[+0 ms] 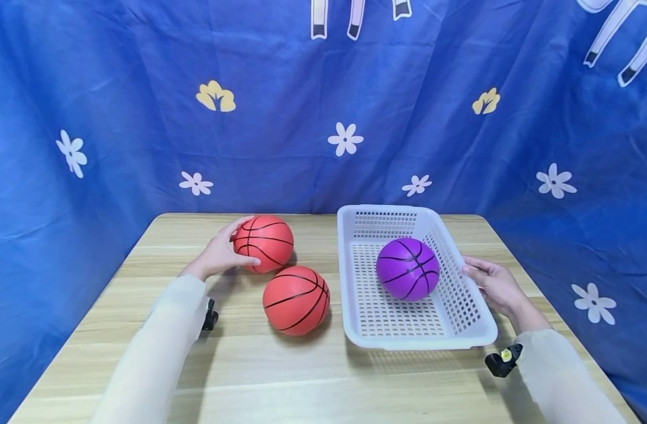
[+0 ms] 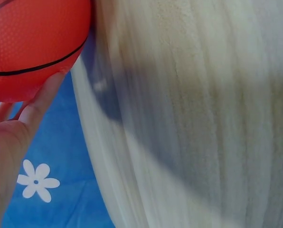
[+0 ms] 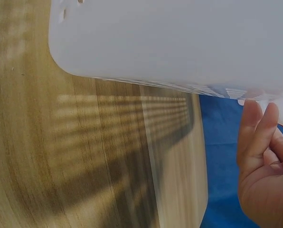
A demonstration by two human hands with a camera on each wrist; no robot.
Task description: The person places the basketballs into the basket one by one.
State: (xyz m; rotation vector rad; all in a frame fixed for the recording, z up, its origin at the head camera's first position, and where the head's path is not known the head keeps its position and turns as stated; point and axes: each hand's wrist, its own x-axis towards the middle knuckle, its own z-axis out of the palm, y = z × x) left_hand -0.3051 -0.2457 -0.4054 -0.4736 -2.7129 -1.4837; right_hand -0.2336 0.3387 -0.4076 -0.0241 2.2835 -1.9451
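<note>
Wooden table (image 1: 238, 377); two orange balls (image 1: 263, 242) (image 1: 296, 300), white basket (image 1: 355, 330) on it

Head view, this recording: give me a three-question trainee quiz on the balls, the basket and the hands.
1. True or false: the purple ball lies inside the white basket.
2. How many orange balls are on the wooden table?
3. Which hand touches the far orange ball? A) left hand B) right hand C) neither

Key:
1. True.
2. Two: the far one and the near orange ball, both outside the basket.
3. A. The left hand's fingers curl round it, while the right hand rests at the basket's right rim.
</note>
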